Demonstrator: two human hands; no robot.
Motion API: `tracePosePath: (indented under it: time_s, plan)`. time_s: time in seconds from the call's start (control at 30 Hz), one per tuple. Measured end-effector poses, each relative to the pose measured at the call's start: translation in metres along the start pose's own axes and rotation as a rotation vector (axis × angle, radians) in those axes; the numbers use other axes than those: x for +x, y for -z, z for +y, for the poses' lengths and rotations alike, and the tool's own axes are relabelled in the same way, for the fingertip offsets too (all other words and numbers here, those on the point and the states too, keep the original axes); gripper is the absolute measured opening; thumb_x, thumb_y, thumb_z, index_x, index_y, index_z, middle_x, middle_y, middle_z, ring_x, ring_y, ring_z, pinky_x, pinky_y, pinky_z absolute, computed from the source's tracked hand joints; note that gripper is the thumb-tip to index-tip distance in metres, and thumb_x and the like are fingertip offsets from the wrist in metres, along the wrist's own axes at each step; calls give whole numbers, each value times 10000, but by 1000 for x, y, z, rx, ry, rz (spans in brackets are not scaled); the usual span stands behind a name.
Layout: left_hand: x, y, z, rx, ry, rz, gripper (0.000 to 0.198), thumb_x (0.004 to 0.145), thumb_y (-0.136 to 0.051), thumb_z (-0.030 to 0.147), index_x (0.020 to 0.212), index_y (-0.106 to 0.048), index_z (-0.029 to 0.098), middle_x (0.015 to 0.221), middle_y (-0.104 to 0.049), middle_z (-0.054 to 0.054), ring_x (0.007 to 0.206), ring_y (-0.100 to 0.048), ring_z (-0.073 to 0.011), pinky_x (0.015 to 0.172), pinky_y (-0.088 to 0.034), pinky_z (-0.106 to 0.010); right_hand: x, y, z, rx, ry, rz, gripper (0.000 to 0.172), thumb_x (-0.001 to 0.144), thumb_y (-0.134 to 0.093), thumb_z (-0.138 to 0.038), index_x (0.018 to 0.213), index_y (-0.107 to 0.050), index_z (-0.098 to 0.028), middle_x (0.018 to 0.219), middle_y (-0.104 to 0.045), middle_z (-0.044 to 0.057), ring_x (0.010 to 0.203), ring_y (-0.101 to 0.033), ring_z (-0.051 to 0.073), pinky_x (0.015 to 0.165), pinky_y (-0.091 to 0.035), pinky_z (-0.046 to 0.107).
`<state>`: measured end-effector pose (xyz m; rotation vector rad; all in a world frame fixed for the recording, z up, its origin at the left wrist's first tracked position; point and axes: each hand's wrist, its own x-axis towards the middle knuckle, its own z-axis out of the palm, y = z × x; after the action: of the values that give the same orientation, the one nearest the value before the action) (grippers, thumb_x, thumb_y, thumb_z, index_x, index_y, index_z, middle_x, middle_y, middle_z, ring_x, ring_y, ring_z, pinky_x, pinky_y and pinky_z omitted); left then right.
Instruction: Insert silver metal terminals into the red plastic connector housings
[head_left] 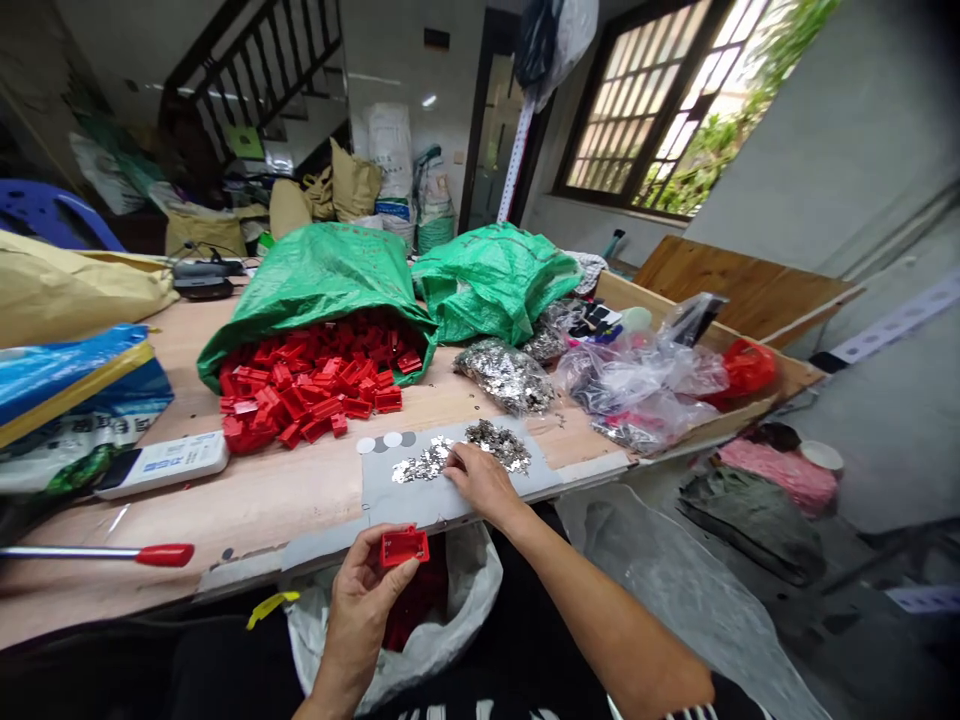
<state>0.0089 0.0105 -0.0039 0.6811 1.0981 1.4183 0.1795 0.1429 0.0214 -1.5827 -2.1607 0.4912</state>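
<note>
My left hand [360,600] grips a small red plastic housing [405,548] between thumb and fingers, its open hollow side facing me. It is above an open white sack [480,590] at the table's front edge, with more red pieces inside. My right hand [480,482] reaches over a grey sheet [390,505], fingertips pinched together at a heap of small shiny metal pieces [424,462]. Whatever is between those fingertips is too small to make out. A second, darker heap of metal pieces [510,445] lies just beyond the right hand.
A green sack [322,265] spills many red housings [315,385] onto the table. Right of it are another green sack [495,280], a bag of metal pieces [506,378] and a wooden tray of plastic bags [787,385]. A red-handled lever [165,555] juts in at left.
</note>
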Motion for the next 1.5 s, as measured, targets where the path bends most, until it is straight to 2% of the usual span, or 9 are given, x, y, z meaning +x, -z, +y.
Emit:
tracePosePath:
  time_s: [0.23, 0.4, 0.57, 0.83, 1.07, 1.23, 1.5]
  plan:
    - [0, -14, 17, -204, 56, 99, 491, 635, -812, 296, 1097, -667, 214, 1008, -701, -69, 841, -660, -187, 744, -561, -301, -2, -2, 13, 116, 45, 72, 75, 828, -467, -195, 841, -540, -208, 770, -629, 10, 719, -583, 170, 666, -383, 259]
    - [2, -16, 21, -262, 82, 52, 527, 673, -795, 277, 1176, -647, 227, 939, -688, -64, 807, -646, -171, 777, -548, -326, 0, 0, 19, 165, 116, 54, 149, 823, -442, -223, 854, -587, -214, 861, -676, 33, 810, -617, 192, 732, -420, 282]
    - [2, -19, 20, -295, 64, 81, 506, 662, -801, 265, 1149, -666, 234, 917, -680, -60, 802, -636, -174, 763, -552, -342, 1, 1, 18, 163, 102, 41, 158, 833, -444, -274, 846, -590, -215, 853, -686, 36, 793, -627, 202, 716, -420, 291]
    - [5, -13, 25, -246, 73, 31, 522, 693, -780, 272, 1193, -629, 267, 965, -687, -34, 847, -653, -169, 781, -541, -312, -2, 3, 13, 251, 58, 70, 140, 837, -489, -260, 835, -622, -218, 780, -677, 10, 738, -618, 179, 684, -411, 271]
    - [18, -17, 31, -226, 96, 20, 511, 693, -779, 247, 1180, -631, 296, 991, -697, -3, 865, -649, -140, 763, -543, -259, -2, 3, 18, 400, -28, 83, 164, 759, -533, -191, 895, -624, -200, 842, -676, 17, 786, -626, 169, 719, -452, 273]
    - [28, -23, 30, -245, 101, -13, 514, 716, -762, 235, 1207, -619, 281, 1029, -701, -17, 898, -647, -136, 766, -532, -236, -6, 10, 11, 473, -20, 67, 80, 766, -560, -221, 814, -615, -189, 806, -663, 11, 760, -608, 157, 686, -443, 255]
    - [35, -25, 28, -241, 69, -28, 471, 723, -751, 251, 1181, -641, 268, 1006, -690, -11, 831, -643, -129, 718, -525, -241, -32, 18, -21, 602, 105, -53, 103, 837, -585, -263, 821, -643, -180, 760, -643, -1, 699, -561, 128, 653, -427, 225]
